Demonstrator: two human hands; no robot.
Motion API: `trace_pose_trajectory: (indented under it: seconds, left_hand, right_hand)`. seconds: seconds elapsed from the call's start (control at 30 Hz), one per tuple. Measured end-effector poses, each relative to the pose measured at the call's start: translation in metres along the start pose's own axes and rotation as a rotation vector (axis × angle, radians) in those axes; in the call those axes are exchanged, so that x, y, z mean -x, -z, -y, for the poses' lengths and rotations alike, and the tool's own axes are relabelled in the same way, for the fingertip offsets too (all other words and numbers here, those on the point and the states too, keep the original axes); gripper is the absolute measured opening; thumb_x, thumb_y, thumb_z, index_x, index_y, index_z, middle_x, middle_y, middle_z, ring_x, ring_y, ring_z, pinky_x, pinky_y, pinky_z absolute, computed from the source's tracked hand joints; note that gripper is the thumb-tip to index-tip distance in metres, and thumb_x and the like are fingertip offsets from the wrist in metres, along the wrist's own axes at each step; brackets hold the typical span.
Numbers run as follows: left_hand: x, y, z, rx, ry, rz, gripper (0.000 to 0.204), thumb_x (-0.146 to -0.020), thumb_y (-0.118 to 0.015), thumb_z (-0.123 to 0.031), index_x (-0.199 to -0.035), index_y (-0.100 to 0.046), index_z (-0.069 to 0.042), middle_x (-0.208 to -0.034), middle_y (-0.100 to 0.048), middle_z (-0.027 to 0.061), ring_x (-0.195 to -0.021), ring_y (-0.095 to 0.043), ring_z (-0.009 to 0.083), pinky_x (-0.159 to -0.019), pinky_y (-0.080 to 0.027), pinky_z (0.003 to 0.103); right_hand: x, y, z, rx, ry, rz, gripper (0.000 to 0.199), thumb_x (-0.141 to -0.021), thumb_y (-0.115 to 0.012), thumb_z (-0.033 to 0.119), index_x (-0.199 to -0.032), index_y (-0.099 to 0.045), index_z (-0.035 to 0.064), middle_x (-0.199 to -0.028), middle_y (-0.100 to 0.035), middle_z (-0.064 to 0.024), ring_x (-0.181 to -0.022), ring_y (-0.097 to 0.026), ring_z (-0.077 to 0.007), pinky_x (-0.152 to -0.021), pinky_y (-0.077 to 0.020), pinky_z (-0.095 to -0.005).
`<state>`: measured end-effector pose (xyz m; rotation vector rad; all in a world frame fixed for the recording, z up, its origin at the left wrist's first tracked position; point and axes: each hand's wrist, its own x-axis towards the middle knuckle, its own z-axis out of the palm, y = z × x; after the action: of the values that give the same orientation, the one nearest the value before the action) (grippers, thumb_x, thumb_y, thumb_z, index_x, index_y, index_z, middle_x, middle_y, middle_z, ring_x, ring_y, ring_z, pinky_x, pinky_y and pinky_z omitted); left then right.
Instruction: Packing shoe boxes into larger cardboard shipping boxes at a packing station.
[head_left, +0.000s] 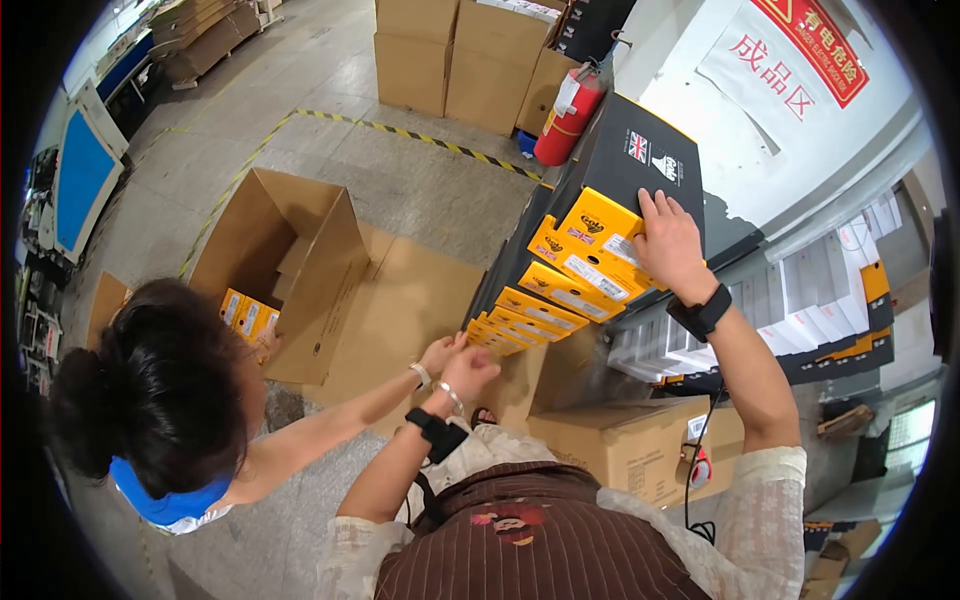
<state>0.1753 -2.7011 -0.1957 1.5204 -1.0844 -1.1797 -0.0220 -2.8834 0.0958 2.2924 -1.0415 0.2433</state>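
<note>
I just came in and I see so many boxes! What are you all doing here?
A person stands at a tall stack of yellow and black boxes. Their right hand rests flat on the top box, and their left hand is at the bottom of the stack. A co-worker's hand reaches in to the low boxes too. Behind, an open cardboard carton on the floor already has some yellow boxes inside.

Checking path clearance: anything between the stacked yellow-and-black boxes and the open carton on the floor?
Partly. A co-worker's hand reaches into the lower stack beside the left hand. The open carton has its near flap up. The right hand lies flat on the top box.
</note>
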Motion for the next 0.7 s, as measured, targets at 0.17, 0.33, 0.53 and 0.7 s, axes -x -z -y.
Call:
trace_pose_trajectory:
  seconds: [0.17, 0.33, 0.53, 0.7]
  left_hand:
    - [-0.045, 0.028, -0.038, 0.24, 0.003, -0.096, 0.038, -0.082, -0.065, -0.009, -0.116, -0.052, 0.003, -0.094, -0.061, 0.0064, -0.084, -0.059, 0.0136, -0.073, -0.051, 0.026]
    - [-0.053, 0.029, -0.02, 0.348, 0.089, -0.157, 0.042, -0.081, -0.065, -0.008, -0.118, -0.05, 0.006, -0.097, -0.063, 0.0089, -0.087, -0.06, 0.0148, -0.077, -0.05, 0.026]
    - [-0.038, 0.003, 0.018, 0.141, 0.213, -0.193, 0.041, -0.077, -0.07, -0.014, -0.111, -0.057, 0.003, -0.092, -0.065, 0.0063, -0.08, -0.062, 0.0141, -0.073, -0.051, 0.027]
    - [-0.009, -0.016, 0.072, 0.136, 0.223, -0.095, 0.038, -0.078, -0.07, -0.015, -0.111, -0.057, -0.001, -0.095, -0.063, 0.0077, -0.079, -0.06, 0.0146, -0.065, -0.051, 0.027]
  right_hand:
    - [0.005, 0.032, -0.024, -0.558, -0.104, 0.103, 0.045, -0.079, -0.06, 0.016, -0.12, -0.052, 0.0009, -0.118, -0.055, -0.0202, -0.109, -0.054, -0.0285, -0.091, -0.0435, -0.0334]
    - [0.06, -0.011, -0.084, -1.147, -0.542, -0.309, 0.026, -0.09, -0.049, 0.006, -0.114, -0.057, 0.0002, -0.109, -0.061, -0.008, -0.098, -0.057, -0.0144, -0.084, -0.0441, -0.0271]
    - [0.178, -0.133, -0.087, -1.536, -1.299, 0.124, 0.021, -0.085, -0.059, 0.024, -0.098, -0.061, 0.0072, -0.088, -0.063, -0.0034, -0.081, -0.06, -0.0134, -0.07, -0.0472, -0.024]
    - [0.258, -0.156, 0.012, -1.593, -1.275, 0.566, 0.019, -0.081, -0.059, 0.015, -0.097, -0.061, 0.0045, -0.084, -0.063, -0.0034, -0.07, -0.06, -0.0114, -0.058, -0.0477, -0.024]
